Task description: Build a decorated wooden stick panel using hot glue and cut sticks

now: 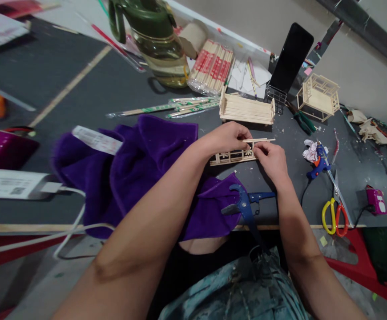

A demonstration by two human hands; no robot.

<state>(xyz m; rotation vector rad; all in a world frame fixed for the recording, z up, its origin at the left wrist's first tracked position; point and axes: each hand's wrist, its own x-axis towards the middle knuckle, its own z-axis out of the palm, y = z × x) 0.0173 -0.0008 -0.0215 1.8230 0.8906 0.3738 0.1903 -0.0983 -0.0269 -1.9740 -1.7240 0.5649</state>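
Observation:
Both my hands are at a small lattice frame [228, 159] built from thin wooden sticks, low over the dark tabletop. My left hand [228, 138] comes in from the left, its fingers closed on the frame's upper edge, near a loose-looking stick [263, 140] that juts out to the right. At the frame's right end, my right hand [272, 161] pinches it between thumb and fingers. Just behind stands a miniature wooden bench [247, 109] made of similar sticks. Blue cutting pliers [245, 202] lie in front, partly on a purple cloth [153, 151].
To the right are a blue glue gun [322, 162], scissors [335, 213], green-handled pliers [303, 122] and a stick-built model [318, 98]. A propped phone [290, 58], bundled sticks [211, 66] and a jug of liquid [160, 49] stand behind. A white power bank [16, 184] trails a cable at left.

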